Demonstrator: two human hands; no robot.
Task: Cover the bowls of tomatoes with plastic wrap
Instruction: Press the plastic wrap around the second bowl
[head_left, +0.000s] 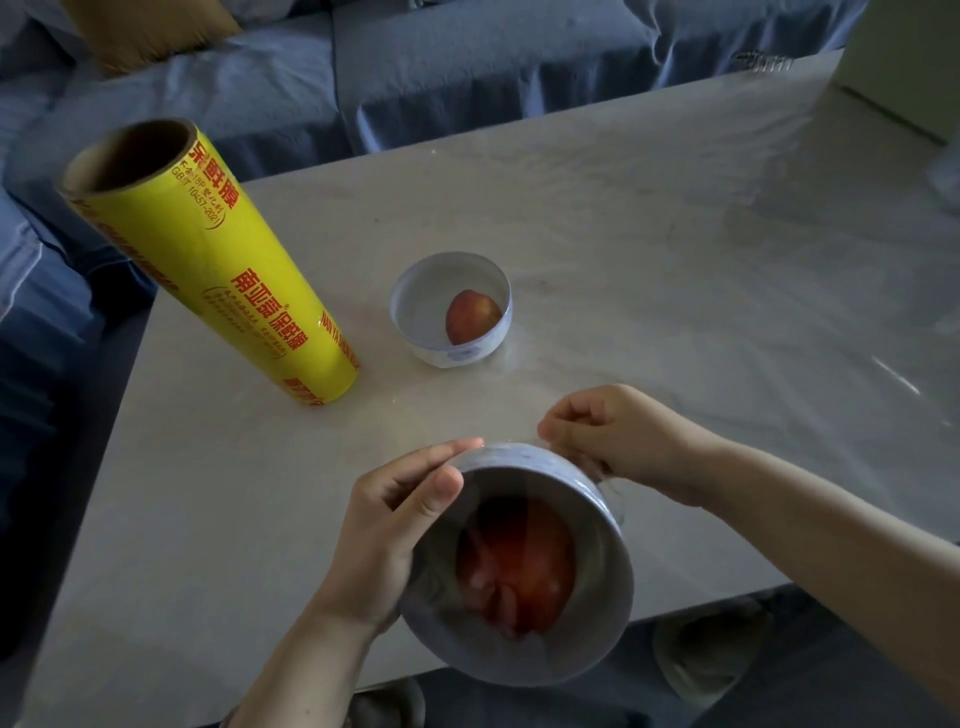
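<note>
Blue cloth is covering the sofa (467, 78) that is filling the room beyond both hands, with a tan cushion (135, 31) lying at its far left. Pale, marble-patterned stone is forming the desk (623, 234), which is stretching away from the fingers and spreading widest to the right of them, where bare surface is lying open. Its left edge is running just outside the yellow roll (208, 260). Its near edge is passing beneath the hands.

That roll is standing on end beyond and left of the left-hand fingers, its long axis running up and to the left in view and its open cardboard core facing upward.

The near bowl (597, 499) is being held between the fingers, raised over the desk's near edge, its mouth tipping toward the wearer. The left hand (384, 530) is gripping its left side, thumb pressing on the rim and forefinger lying along the far wall. The right hand (623, 436) is curling at the far right rim, its fingers pinching gathered plastic wrap (605, 480), which is stretching across the mouth and blurring the tomato (519, 566) inside.

The far bowl (415, 291) is sitting upright and uncovered beyond the fingers, just right of the roll's base, with a second tomato (472, 317) resting against its right wall.
</note>
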